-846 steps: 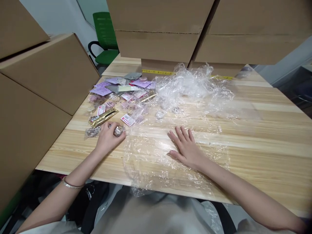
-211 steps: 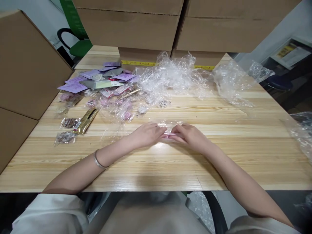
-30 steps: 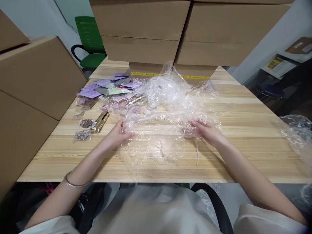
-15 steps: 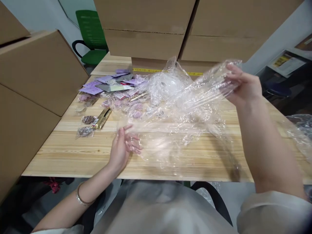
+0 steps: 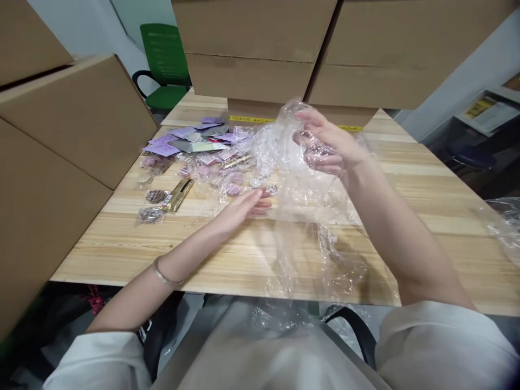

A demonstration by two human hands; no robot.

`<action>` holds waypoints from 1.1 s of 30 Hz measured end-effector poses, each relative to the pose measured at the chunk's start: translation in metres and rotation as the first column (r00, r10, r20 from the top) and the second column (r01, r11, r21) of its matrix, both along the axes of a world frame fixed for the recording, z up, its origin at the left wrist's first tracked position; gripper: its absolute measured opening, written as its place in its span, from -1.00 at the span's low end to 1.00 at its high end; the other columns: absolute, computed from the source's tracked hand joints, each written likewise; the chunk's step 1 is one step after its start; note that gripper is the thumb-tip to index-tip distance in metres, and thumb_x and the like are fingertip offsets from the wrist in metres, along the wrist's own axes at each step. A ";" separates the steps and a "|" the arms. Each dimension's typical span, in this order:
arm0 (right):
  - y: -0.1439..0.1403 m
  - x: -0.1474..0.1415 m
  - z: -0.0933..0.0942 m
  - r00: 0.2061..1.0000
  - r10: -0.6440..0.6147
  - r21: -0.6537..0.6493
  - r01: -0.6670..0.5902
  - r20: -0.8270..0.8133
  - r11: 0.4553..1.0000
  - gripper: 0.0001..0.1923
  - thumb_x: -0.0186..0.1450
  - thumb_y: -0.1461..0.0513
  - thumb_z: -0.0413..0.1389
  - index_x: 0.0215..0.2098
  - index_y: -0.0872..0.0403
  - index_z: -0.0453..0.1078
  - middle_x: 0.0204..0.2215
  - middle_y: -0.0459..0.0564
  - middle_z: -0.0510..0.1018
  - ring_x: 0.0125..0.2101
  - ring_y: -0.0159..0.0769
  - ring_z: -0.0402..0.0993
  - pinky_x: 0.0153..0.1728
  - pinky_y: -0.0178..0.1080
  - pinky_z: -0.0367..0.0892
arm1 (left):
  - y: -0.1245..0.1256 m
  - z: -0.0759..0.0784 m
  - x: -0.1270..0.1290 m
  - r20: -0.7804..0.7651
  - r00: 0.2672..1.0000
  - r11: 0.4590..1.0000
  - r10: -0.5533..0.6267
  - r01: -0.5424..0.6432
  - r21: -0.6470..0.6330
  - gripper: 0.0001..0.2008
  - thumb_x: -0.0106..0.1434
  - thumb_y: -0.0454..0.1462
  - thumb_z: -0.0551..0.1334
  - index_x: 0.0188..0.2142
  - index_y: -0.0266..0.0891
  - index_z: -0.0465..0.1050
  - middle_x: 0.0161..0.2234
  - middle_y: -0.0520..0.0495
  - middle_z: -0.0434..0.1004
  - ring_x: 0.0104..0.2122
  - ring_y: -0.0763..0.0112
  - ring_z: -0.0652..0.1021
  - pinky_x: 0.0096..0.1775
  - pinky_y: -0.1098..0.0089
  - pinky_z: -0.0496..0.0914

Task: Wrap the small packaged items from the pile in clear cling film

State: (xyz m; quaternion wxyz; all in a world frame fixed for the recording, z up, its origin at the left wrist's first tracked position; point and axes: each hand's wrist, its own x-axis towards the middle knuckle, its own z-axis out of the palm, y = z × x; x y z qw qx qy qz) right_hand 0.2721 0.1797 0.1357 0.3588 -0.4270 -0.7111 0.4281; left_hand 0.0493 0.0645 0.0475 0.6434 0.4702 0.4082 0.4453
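My right hand (image 5: 325, 143) is raised over the middle of the table, its fingers curled around crumpled clear plastic film (image 5: 288, 211). From that hand the film hangs across the wood and over the table's front edge. My left hand (image 5: 246, 207) is low over the tabletop, fingers stretched out, just left of the hanging film; whether it touches the film I cannot tell. Beyond it lie small pink wrapped pieces (image 5: 233, 189) and a pile of purple packets (image 5: 162, 146). A gold packet (image 5: 179, 195) sits beside two small dark wrapped items (image 5: 156, 196) on the left.
Large cardboard boxes (image 5: 260, 32) stand along the back of the wooden table (image 5: 122, 249), and another box (image 5: 77, 119) walls the left side. A green chair (image 5: 164, 59) is behind. More clear plastic (image 5: 506, 222) lies at the right edge.
My right hand has swung left and inward, bringing the film with it. The left hand has moved right and farther forward. The film now hangs closer to me, over the front edge.
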 end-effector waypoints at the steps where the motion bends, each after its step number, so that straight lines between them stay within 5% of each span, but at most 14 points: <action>1: 0.001 -0.005 -0.005 1.000 0.008 0.041 -0.008 -0.002 0.999 -0.61 0.33 -0.03 0.10 0.01 -0.02 0.43 -0.22 -0.17 0.54 -0.51 -0.57 0.48 -0.53 -0.46 0.26 | 0.008 -0.001 0.008 0.087 0.994 0.997 -0.062 0.066 -0.039 -0.58 0.30 0.02 0.21 0.00 -0.18 0.49 0.04 -0.20 0.52 -0.07 0.21 0.57 -0.03 0.24 0.42; 5: 0.005 -0.012 -0.025 0.991 0.129 0.061 -0.128 -0.017 0.990 -0.49 0.27 -0.13 0.13 0.08 -0.08 0.41 -0.31 -0.11 0.56 -0.53 -0.47 0.46 -0.53 -0.36 0.37 | 0.020 0.004 0.022 0.215 0.947 0.961 -0.240 0.263 -0.084 -0.61 0.31 0.01 0.19 -0.16 -0.26 0.56 -0.29 -0.16 0.62 -0.29 0.27 0.60 -0.11 0.23 0.45; 10: -0.002 0.017 -0.062 0.926 0.336 -0.170 -0.364 -0.173 0.916 -0.01 0.13 -0.46 -0.30 -0.11 0.10 0.49 -0.29 0.13 0.61 -0.30 -0.15 0.56 -0.27 -0.05 0.48 | 0.023 0.010 0.008 0.222 0.974 0.999 -0.050 0.053 -0.007 -0.79 0.20 -0.16 0.34 -0.39 -0.26 0.42 -0.46 0.00 0.51 -0.47 0.41 0.57 -0.29 0.32 0.50; 13: -0.013 0.039 -0.084 0.899 0.381 -0.297 -0.432 -0.216 0.851 -0.08 -0.04 -0.51 -0.11 -0.26 0.07 0.46 -0.20 0.15 0.60 -0.23 -0.08 0.57 -0.22 0.00 0.48 | 0.030 0.005 -0.005 0.179 0.980 0.996 0.083 -0.084 0.002 -0.68 0.16 -0.07 0.35 -0.28 -0.19 0.31 -0.36 0.03 0.54 -0.60 0.44 0.55 -0.57 0.39 0.42; 17: -0.030 0.052 -0.098 0.978 0.195 -0.333 -0.207 -0.071 0.920 -0.55 0.15 -0.15 0.21 -0.29 0.02 0.31 -0.33 -0.03 0.60 -0.53 -0.31 0.53 -0.53 -0.23 0.43 | 0.046 -0.003 -0.023 -0.067 0.973 0.970 0.219 -0.210 0.125 -0.63 0.20 0.04 0.30 -0.24 -0.12 0.25 -0.46 0.10 0.48 -0.77 0.57 0.35 -0.70 0.47 0.13; 19: -0.036 0.054 -0.101 1.000 -0.011 -0.202 0.012 0.005 0.979 -0.64 0.26 -0.09 0.14 -0.26 -0.02 0.25 -0.51 -0.17 0.52 -0.74 -0.45 0.30 -0.72 -0.34 0.19 | 0.056 -0.006 -0.032 -0.204 0.924 0.932 0.324 -0.275 0.237 -0.69 0.24 0.00 0.28 -0.25 -0.12 0.28 -0.58 0.15 0.34 -0.77 0.60 0.23 -0.65 0.46 0.05; 21: -0.038 0.057 -0.103 0.971 -0.208 -0.020 0.211 0.119 0.977 -0.65 0.28 -0.11 0.10 -0.26 -0.02 0.27 -0.64 -0.25 0.40 -0.80 -0.48 0.13 -0.73 -0.34 0.06 | 0.065 -0.008 -0.040 -0.303 0.851 0.880 0.429 -0.319 0.351 -0.77 0.27 -0.08 0.27 -0.30 -0.13 0.29 -0.64 0.17 0.20 -0.72 0.58 0.18 -0.58 0.44 0.02; 24: -0.035 0.065 -0.106 0.874 -0.289 0.194 0.228 0.391 0.954 -0.59 0.29 -0.15 0.05 -0.39 0.00 0.37 -0.73 -0.19 0.33 -0.73 -0.39 0.21 -0.59 -0.28 0.12 | 0.073 -0.008 -0.054 -0.385 0.745 0.800 0.545 -0.324 0.506 -0.82 0.28 -0.14 0.23 -0.36 -0.14 0.30 -0.62 0.14 0.15 -0.62 0.52 0.22 -0.50 0.43 0.06; 27: -0.027 0.074 -0.111 0.701 -0.403 0.404 0.178 0.588 0.897 -0.48 0.29 -0.19 -0.01 -0.51 0.02 0.41 -0.71 -0.07 0.39 -0.63 -0.28 0.33 -0.51 -0.25 0.09 | 0.070 -0.004 -0.079 -0.496 0.553 0.718 0.669 -0.309 0.624 -0.79 0.35 -0.09 0.13 -0.27 -0.16 0.35 -0.52 0.05 0.32 -0.49 0.41 0.37 -0.39 0.41 0.17; 29: -0.023 0.079 -0.116 0.621 -0.463 0.480 0.155 0.633 0.864 -0.47 0.30 -0.19 -0.03 -0.47 0.02 0.46 -0.66 -0.02 0.46 -0.58 -0.23 0.38 -0.49 -0.24 0.06 | 0.062 -0.001 -0.102 -0.637 0.299 0.703 0.710 -0.260 0.661 -0.70 0.38 -0.05 0.05 -0.15 -0.19 0.39 -0.35 -0.10 0.45 -0.32 0.25 0.47 -0.26 0.34 0.25; 31: -0.020 0.081 -0.124 0.587 -0.453 0.481 0.120 0.671 0.869 -0.47 0.33 -0.16 -0.07 -0.42 0.02 0.49 -0.61 0.00 0.51 -0.55 -0.22 0.41 -0.49 -0.25 0.05 | 0.055 0.000 -0.125 -0.782 0.009 0.769 0.623 -0.191 0.610 -0.57 0.34 0.00 0.08 -0.05 -0.30 0.40 -0.12 -0.34 0.46 -0.11 -0.02 0.48 -0.12 0.21 0.28; 33: -0.018 0.083 -0.133 0.586 -0.420 0.463 0.084 0.693 0.882 -0.47 0.36 -0.12 -0.10 -0.41 0.02 0.50 -0.57 0.02 0.55 -0.52 -0.20 0.43 -0.49 -0.25 0.05 | 0.050 -0.004 -0.143 -0.886 -0.190 0.879 0.424 -0.149 0.453 -0.41 0.25 0.05 0.15 0.01 -0.45 0.38 0.03 -0.55 0.36 0.04 -0.26 0.39 -0.01 0.06 0.27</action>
